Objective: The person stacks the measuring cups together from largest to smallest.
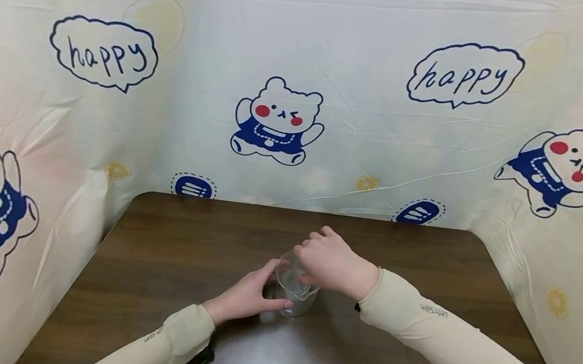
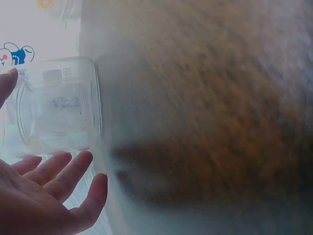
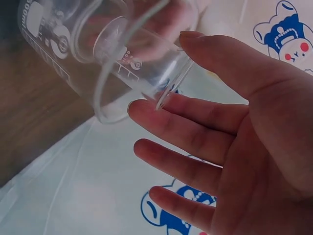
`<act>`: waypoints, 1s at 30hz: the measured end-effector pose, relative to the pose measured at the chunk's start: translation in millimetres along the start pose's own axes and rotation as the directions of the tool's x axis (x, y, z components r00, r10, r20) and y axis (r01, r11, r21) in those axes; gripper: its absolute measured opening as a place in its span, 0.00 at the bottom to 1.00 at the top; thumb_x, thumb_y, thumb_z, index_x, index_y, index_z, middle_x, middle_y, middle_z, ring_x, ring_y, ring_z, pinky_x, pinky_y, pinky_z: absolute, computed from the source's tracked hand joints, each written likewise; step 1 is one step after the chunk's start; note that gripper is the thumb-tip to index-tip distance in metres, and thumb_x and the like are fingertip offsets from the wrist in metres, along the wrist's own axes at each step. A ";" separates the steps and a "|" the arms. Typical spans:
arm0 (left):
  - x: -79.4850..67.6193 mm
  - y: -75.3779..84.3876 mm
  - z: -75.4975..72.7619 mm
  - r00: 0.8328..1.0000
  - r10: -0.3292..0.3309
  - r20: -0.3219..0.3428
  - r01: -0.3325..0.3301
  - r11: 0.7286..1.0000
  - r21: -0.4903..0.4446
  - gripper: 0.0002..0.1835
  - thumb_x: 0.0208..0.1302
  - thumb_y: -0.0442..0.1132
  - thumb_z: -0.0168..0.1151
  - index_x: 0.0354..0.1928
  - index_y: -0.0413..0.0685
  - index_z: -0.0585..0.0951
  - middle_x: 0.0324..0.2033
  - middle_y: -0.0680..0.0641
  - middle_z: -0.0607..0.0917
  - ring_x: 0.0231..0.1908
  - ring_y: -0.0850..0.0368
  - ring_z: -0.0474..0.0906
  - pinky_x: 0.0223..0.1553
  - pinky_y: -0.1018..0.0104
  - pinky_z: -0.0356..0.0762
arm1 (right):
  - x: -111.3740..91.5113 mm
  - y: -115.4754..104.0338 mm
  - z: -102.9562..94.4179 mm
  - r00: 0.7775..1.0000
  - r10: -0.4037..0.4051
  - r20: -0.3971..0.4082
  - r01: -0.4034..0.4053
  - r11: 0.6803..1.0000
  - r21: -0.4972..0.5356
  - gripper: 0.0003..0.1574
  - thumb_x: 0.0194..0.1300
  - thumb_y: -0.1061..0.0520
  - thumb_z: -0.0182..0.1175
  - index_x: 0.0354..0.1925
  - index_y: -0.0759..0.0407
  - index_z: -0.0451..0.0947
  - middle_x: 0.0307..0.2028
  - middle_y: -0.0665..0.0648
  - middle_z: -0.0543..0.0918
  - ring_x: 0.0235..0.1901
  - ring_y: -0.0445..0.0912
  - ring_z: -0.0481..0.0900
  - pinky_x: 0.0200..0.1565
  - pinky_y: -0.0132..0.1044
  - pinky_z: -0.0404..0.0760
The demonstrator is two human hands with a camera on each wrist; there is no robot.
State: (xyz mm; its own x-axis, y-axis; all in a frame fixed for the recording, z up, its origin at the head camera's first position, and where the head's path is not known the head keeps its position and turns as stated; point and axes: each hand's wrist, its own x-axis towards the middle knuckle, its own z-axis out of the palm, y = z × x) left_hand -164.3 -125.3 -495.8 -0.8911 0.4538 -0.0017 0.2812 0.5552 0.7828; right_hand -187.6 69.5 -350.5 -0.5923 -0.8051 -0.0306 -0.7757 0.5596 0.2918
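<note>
A large clear glass beaker [image 1: 301, 307] stands upright on the table. My left hand [image 1: 249, 293] holds it from the left, thumb at the front and fingers round the far side. In the left wrist view those fingers [image 2: 68, 174] lie loosely spread along the glass. A smaller glass beaker [image 3: 146, 73] with white graduation marks is inside the large one, seen through its wall. From above, my right hand [image 1: 333, 264] pinches the small beaker's rim between thumb and forefinger; its other fingers [image 3: 181, 169] extend outside the large beaker's mouth.
The dark wooden table [image 1: 178, 241] has rounded far corners. Behind it and on both sides hangs a pale curtain [image 1: 365, 124] printed with cartoon bears and "happy" bubbles.
</note>
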 end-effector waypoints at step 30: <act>1.4 -1.7 0.5 1.000 0.030 0.004 -0.030 0.998 -0.050 0.44 0.52 0.62 0.65 0.68 0.64 0.55 0.60 0.56 0.71 0.56 0.58 0.73 0.57 0.53 0.69 | 9.2 -12.3 31.3 0.999 -0.045 0.000 0.045 0.999 -0.026 0.25 0.48 0.39 0.69 0.44 0.47 0.82 0.37 0.46 0.85 0.41 0.48 0.77 0.57 0.55 0.65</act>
State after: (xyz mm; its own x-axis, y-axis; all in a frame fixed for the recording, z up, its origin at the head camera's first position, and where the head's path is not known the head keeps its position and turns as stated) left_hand -165.8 -125.3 -497.5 -0.8806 0.4735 0.0192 0.2895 0.5055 0.8128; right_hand -190.3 61.3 -384.3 -0.5566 -0.8296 -0.0441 -0.7958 0.5172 0.3148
